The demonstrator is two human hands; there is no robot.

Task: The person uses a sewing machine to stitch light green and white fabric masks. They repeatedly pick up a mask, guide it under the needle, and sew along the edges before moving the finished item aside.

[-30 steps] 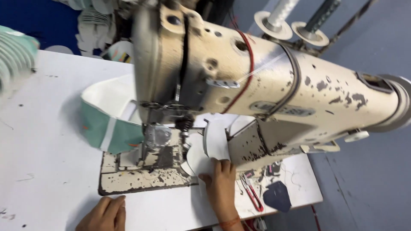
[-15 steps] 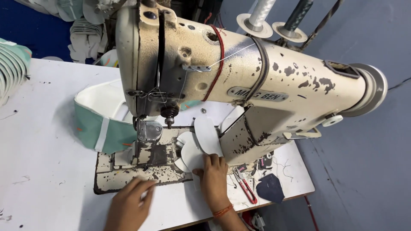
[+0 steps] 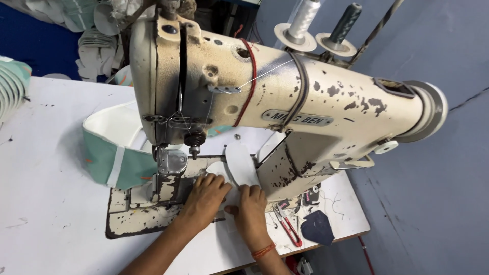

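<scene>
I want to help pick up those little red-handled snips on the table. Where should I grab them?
Grab the thread snips by the red handle loop nearest the table's front edge, coming from the front. The pointed blades face the sewing machine, so fingers stay off the sharp end. They lie flat, just beside the right hand.

white worktable (image 3: 46, 203), blue-grey wall (image 3: 438, 46)

A white table (image 3: 46, 203) is carrying a cream sewing machine (image 3: 285, 107) at centre. Red-handled snips (image 3: 288, 226) and a dark fabric patch (image 3: 317, 227) are lying at four o'clock; a teal-and-white band (image 3: 109, 155) is sitting at nine o'clock.
</scene>
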